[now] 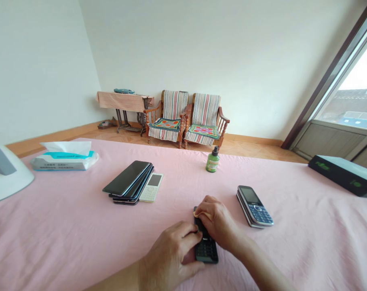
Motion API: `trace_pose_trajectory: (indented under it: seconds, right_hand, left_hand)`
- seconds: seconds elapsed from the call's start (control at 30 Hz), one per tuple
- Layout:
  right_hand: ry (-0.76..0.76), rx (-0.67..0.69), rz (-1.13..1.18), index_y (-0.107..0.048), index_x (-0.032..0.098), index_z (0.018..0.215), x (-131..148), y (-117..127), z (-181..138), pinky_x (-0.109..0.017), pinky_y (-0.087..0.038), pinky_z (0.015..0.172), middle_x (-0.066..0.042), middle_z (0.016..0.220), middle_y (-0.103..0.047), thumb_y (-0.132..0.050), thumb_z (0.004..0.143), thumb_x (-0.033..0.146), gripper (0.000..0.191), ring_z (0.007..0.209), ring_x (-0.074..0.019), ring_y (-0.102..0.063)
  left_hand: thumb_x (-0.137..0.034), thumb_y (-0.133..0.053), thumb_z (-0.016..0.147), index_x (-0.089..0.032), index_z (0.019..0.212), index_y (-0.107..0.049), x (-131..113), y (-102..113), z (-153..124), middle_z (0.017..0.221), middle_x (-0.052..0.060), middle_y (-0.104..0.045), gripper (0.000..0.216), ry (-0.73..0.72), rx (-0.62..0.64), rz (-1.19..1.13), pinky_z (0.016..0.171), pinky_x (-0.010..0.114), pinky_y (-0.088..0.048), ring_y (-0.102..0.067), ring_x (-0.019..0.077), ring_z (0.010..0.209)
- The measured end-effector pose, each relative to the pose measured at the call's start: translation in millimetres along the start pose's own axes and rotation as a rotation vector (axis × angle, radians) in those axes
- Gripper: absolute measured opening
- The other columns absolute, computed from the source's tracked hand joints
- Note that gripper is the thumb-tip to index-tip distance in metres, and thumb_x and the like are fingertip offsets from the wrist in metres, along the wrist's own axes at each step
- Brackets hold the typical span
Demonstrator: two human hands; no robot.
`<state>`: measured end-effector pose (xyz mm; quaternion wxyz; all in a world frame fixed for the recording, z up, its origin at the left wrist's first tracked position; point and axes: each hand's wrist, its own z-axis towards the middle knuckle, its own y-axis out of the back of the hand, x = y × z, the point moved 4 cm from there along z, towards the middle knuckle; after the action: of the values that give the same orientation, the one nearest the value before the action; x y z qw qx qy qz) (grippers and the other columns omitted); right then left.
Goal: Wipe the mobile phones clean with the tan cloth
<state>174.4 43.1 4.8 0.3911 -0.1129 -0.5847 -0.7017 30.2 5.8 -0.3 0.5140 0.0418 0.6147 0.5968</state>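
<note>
A black keypad phone (206, 251) lies face up on the pink cloth, its keys toward me. My left hand (175, 252) grips it along the left side, thumb near the bottom corner and fingers at the screen's edge. My right hand (217, 220) pinches a small pale yellow cloth (197, 214) against the top of the screen and covers part of it. To the right sits a small stack of keypad phones, a dark blue one (255, 206) on top. Further left are a fanned stack of black smartphones (127, 178) and a white keypad phone (152, 188) beside it.
A green bottle (212, 161) with a black cap stands beyond my hands. A tissue pack (65, 158) and a white rounded appliance (7, 178) are at the left. A black box (344, 173) lies at the right edge. Two wooden chairs (203, 115) stand by the wall.
</note>
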Motion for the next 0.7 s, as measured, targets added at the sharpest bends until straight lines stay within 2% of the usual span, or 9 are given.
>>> trace_pose_trajectory:
  seconds: [0.2,0.37,0.53,0.7]
  right_hand:
    - [0.040,0.121,0.015,-0.068,0.020,0.075,2.3,0.9,-1.9,-0.022,-0.041,0.066,-0.001,0.079,-0.059,-0.050,0.075,0.001,0.026,0.073,-0.0122,-0.056]
    - [0.020,0.038,0.011,-0.068,0.019,0.075,2.1,4.1,-2.7,-0.023,-0.042,0.069,-0.002,0.079,-0.059,-0.049,0.076,0.000,0.027,0.078,-0.0141,-0.057]
    - [0.041,0.129,0.077,-0.070,0.020,0.075,1.1,-0.3,-4.7,-0.021,-0.042,0.064,-0.001,0.077,-0.059,-0.050,0.075,0.000,0.028,0.069,-0.0111,-0.057]
    - [0.010,0.009,0.069,-0.069,0.018,0.072,1.1,0.6,-6.0,-0.022,-0.043,0.065,-0.002,0.077,-0.058,-0.049,0.073,-0.002,0.028,0.073,-0.0123,-0.057]
  left_hand:
    - [-0.027,-0.075,0.074,-0.023,0.110,-0.062,-2.5,3.1,0.3,0.111,0.004,-0.057,0.038,0.018,-0.002,-0.034,0.092,0.034,-0.047,-0.055,0.0221,0.103]
    - [-0.017,-0.078,0.070,-0.022,0.110,-0.061,-2.7,2.4,-0.8,0.108,0.003,-0.058,0.043,0.021,-0.017,-0.039,0.092,0.032,-0.047,-0.056,0.0206,0.101]
    - [-0.019,-0.083,0.064,-0.020,0.101,-0.064,-3.3,3.1,-2.4,0.101,0.003,-0.063,0.042,0.058,-0.050,0.058,0.086,0.038,-0.050,-0.058,0.0240,0.095]
    - [-0.024,-0.083,0.065,-0.019,0.096,-0.065,-6.6,5.9,-0.4,0.097,0.004,-0.065,0.036,0.032,-0.071,0.127,0.085,0.041,-0.049,-0.057,0.0258,0.094]
